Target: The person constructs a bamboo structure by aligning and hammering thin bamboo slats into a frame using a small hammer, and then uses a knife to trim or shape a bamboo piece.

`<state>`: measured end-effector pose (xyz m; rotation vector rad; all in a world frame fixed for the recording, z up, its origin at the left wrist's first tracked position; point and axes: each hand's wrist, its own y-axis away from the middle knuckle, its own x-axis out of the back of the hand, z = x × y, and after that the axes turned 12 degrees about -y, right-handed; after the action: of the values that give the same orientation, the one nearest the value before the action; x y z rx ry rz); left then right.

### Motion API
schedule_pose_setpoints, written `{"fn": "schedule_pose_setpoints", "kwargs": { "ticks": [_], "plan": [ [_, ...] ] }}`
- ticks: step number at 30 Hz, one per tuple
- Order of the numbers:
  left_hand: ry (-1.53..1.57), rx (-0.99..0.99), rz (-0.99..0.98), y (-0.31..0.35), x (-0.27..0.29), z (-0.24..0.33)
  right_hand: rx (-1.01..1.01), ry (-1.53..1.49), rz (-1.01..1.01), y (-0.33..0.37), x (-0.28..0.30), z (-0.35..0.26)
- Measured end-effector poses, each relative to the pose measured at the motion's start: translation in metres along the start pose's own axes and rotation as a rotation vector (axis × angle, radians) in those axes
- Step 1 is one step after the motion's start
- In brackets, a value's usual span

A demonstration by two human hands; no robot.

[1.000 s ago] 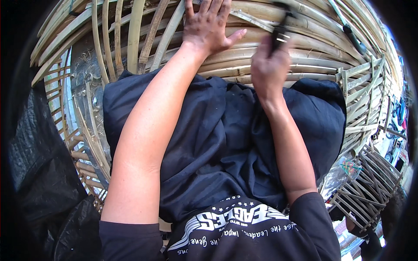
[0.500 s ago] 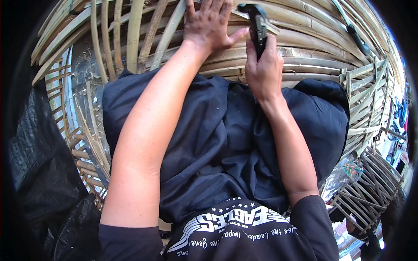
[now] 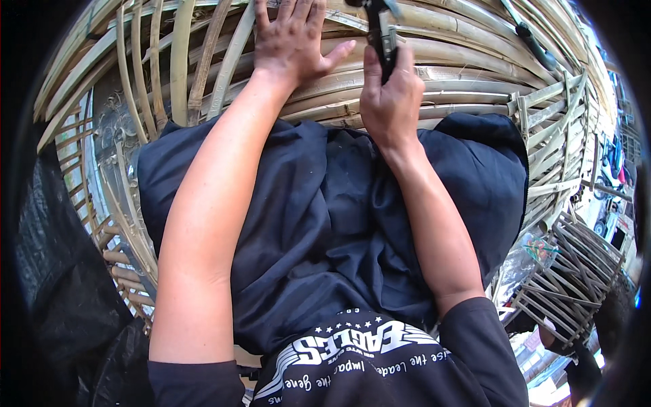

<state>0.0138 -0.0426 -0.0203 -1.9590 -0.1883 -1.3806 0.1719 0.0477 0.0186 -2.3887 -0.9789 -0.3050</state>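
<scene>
My left hand (image 3: 293, 42) lies flat on the split bamboo strips (image 3: 461, 57), fingers stretched forward and thumb out to the side. Its fingertips reach the top edge of the picture. To its right, my right hand (image 3: 395, 98) is wrapped round a black hammer-like tool (image 3: 384, 51) with a greyish metal part along its handle. The tool's head points up and away from me, partly blurred and close to the top edge. Below it, the bamboo runs crosswise in long curved rows. A black cloth (image 3: 352, 183) covers my lap.
A long tool with a black grip (image 3: 536, 46) rests on the bamboo at the far right. Upright bamboo slats (image 3: 180, 64) stand at the left. Woven bamboo (image 3: 553, 136) curves down the right side, above a slatted bamboo frame (image 3: 569, 271). Black plastic sheeting (image 3: 61, 292) hangs at the left.
Both hands and the surroundings have shifted left in the picture. The tool stays in my right hand, its head now higher and nearer the top edge. My left hand remains flat on the bamboo.
</scene>
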Motion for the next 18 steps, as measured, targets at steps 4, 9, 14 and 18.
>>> {"fn": "schedule_pose_setpoints", "kwargs": {
  "ticks": [4, 9, 14, 18],
  "plan": [
    [0.0, -0.02, 0.022, -0.007, 0.003, 0.007, 0.213, -0.074, 0.145, 0.001, -0.005, -0.007],
    [0.053, -0.012, 0.046, -0.004, -0.001, 0.005, -0.067, -0.004, -0.042, -0.003, 0.002, -0.011],
    [-0.068, -0.017, 0.024, -0.006, 0.0, 0.006, -0.05, -0.149, 0.063, -0.019, 0.024, -0.022],
    [0.073, -0.044, 0.248, -0.014, 0.012, -0.008, -0.174, -0.309, 0.122, -0.027, 0.03, -0.017]
  ]
}}
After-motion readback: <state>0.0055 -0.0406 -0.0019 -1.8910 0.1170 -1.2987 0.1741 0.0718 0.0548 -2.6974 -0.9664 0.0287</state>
